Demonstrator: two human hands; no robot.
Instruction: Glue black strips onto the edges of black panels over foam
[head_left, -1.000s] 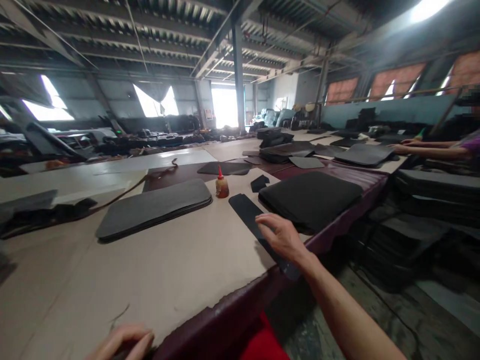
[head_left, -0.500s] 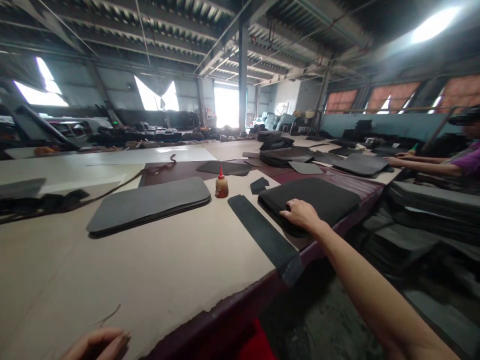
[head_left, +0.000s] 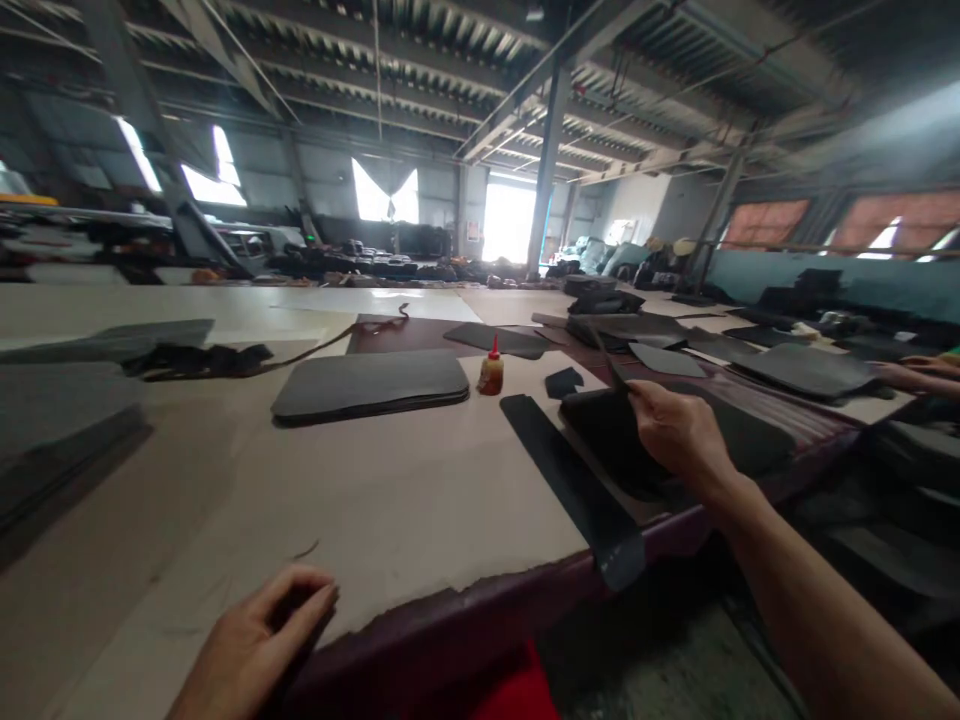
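My right hand (head_left: 679,432) is closed on a thin black sheet (head_left: 611,368), lifting its edge off the black stack (head_left: 607,440) at the right side of the table. A long black strip (head_left: 574,480) lies just left of the stack and hangs over the table's edge. My left hand (head_left: 251,645) rests at the near edge of the cardboard-covered table (head_left: 375,520), fingers curled over something dark that I cannot make out.
A grey pad stack (head_left: 371,385) lies mid-table, with a small glue bottle with a red cap (head_left: 491,370) beside it. More black pieces (head_left: 622,330) lie further back. Another person's hands (head_left: 919,372) work at the far right. Dark sheets (head_left: 67,420) sit at the left.
My right hand went from the long strip to the black stack and now lifts a sheet's edge. The view has turned left, and my left hand shows more.
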